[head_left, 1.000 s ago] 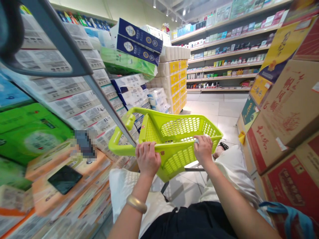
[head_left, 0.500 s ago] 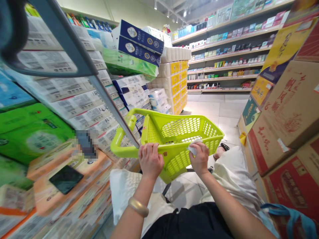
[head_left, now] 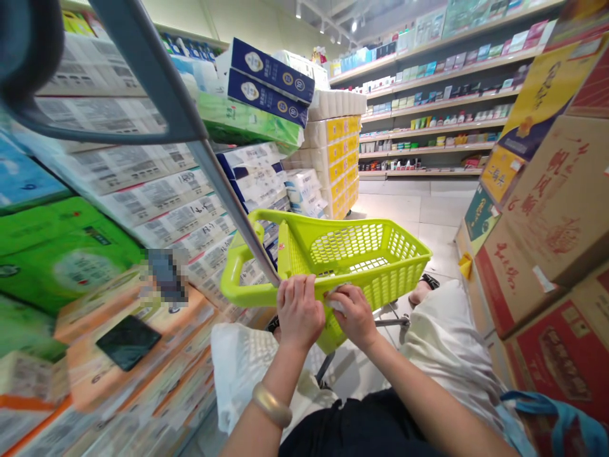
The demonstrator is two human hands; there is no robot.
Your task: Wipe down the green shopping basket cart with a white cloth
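A lime-green plastic shopping basket (head_left: pixel 380 254) on a wheeled frame stands in front of me in a shop aisle. My left hand (head_left: pixel 299 311) is closed around the basket's near rim, with a gold bangle on its wrist. Just to its right, my right hand (head_left: pixel 354 314) presses a small white cloth or tissue (head_left: pixel 334 299) against the same rim, its fingers closed on it. The basket's green handle (head_left: pixel 235 279) sticks out to the left. A grey metal bar (head_left: pixel 223 184) crosses in front of the basket.
Stacked packs of tissue and paper goods (head_left: pixel 143 209) fill the left side, with a dark phone (head_left: pixel 127 341) lying on an orange pack. Cardboard boxes (head_left: pixel 547 209) are piled on the right. Stocked shelves (head_left: pixel 428 114) line the far wall beyond tiled floor (head_left: pixel 428 216).
My right hand has slid left along the basket's rim with the white cloth, ending next to my left hand. The basket has shifted slightly right in view.
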